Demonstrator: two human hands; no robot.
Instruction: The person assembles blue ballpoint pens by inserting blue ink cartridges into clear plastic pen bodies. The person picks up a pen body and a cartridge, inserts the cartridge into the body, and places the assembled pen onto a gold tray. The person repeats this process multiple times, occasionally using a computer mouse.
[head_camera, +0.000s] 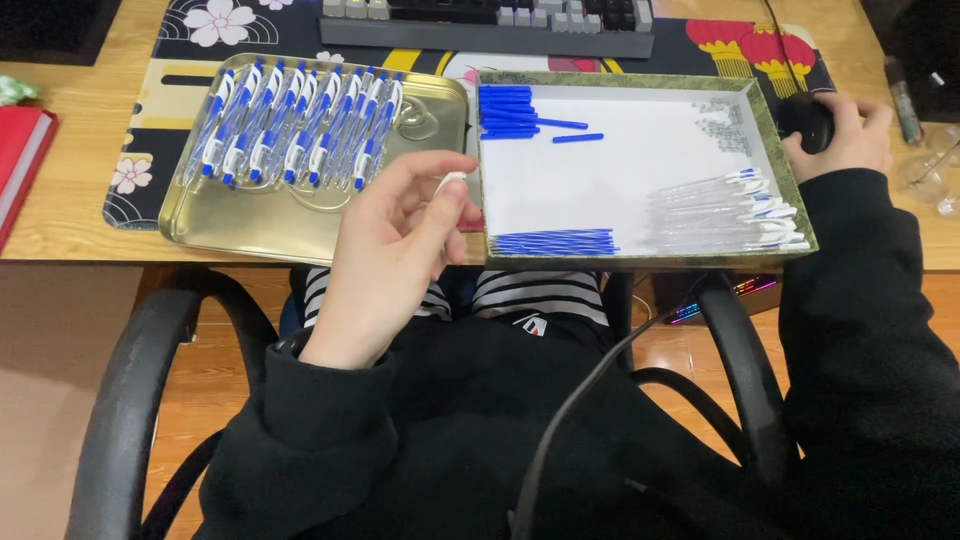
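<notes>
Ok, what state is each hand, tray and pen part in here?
Left hand: raised, pinching a small white part.
Right hand: resting on the black mouse.
Metal tray: holds a row of assembled pens.
White box: open, parts sorted in separate heaps.

A small white pen part (450, 181) is sitting pinched near the left tray; a black mouse (806, 121) is lying on the far right worktop, mostly covered.

Wooden desk (90, 140), desk mat (150, 150), red book (20, 160)
</notes>
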